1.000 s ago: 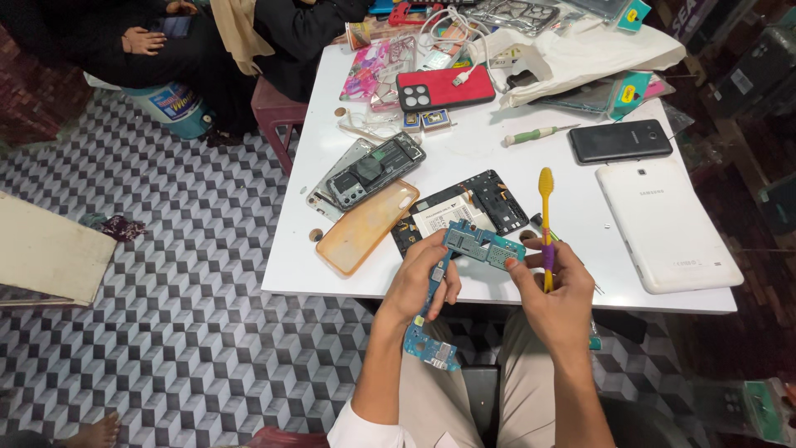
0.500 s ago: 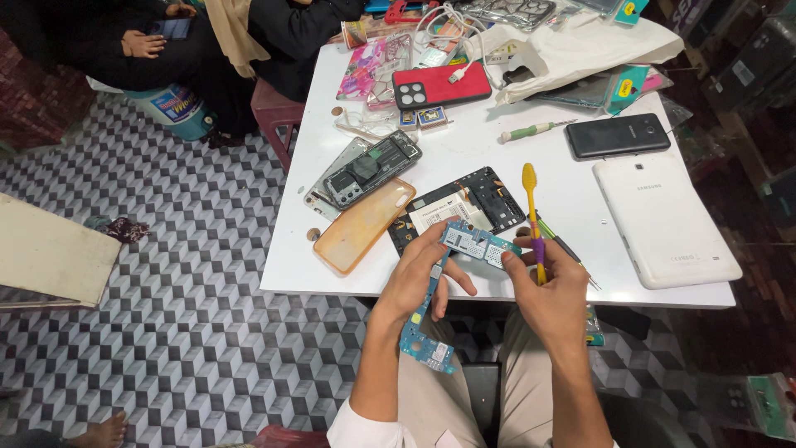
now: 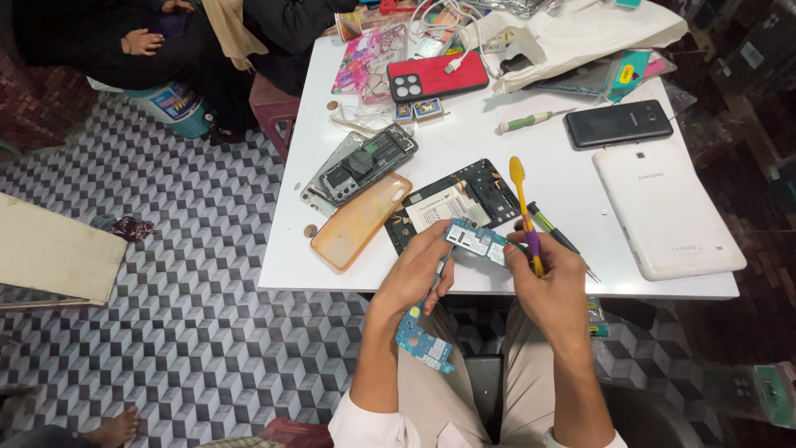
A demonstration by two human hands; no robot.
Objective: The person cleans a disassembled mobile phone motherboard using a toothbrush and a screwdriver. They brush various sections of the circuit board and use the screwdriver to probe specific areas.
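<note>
Blue circuit board — thin, light, likely fragile; best held by edges. Left hand pinches its end; right hand clamps yellow toothbrush over desk.

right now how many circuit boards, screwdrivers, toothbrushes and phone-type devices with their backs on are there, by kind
circuit boards: 2, one in both hands, one on the lap
screwdrivers: 2
toothbrushes: 1, in the right hand
devices: 3, white tablet, black phone, red phone
total: 8

The left hand hides one end of the blue circuit board, its parts too small to tell
</note>
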